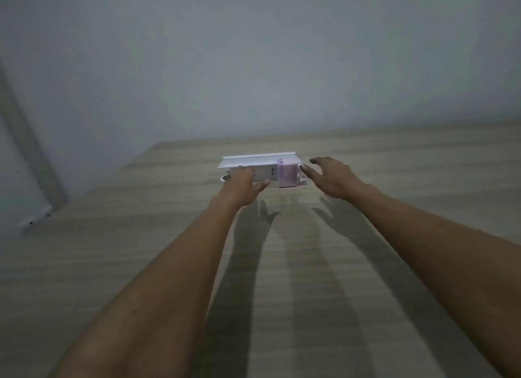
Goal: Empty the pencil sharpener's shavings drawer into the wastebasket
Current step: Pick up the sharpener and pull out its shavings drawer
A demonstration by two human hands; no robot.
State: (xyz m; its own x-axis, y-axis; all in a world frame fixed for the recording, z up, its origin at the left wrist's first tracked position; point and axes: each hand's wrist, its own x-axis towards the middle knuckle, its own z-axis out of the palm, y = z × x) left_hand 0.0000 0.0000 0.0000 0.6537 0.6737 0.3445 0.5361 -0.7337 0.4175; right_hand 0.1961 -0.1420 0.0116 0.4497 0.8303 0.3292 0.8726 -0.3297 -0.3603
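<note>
A small pink pencil sharpener (287,174) stands near the far middle of the wooden table (282,265), with a pale crank handle on its right side. My right hand (329,177) is stretched out just right of it, fingers spread, fingertips close to the handle. My left hand (244,187) reaches forward to the left of the sharpener, fingers partly curled over a white power strip (263,173); it holds nothing that I can see. No wastebasket is in view.
A white flat shelf-like piece (253,160) lies behind the power strip. A small white round thing (224,177) peeks out left of my left hand. A grey wall stands behind the table. A white fitting (35,217) sits at the left wall's base.
</note>
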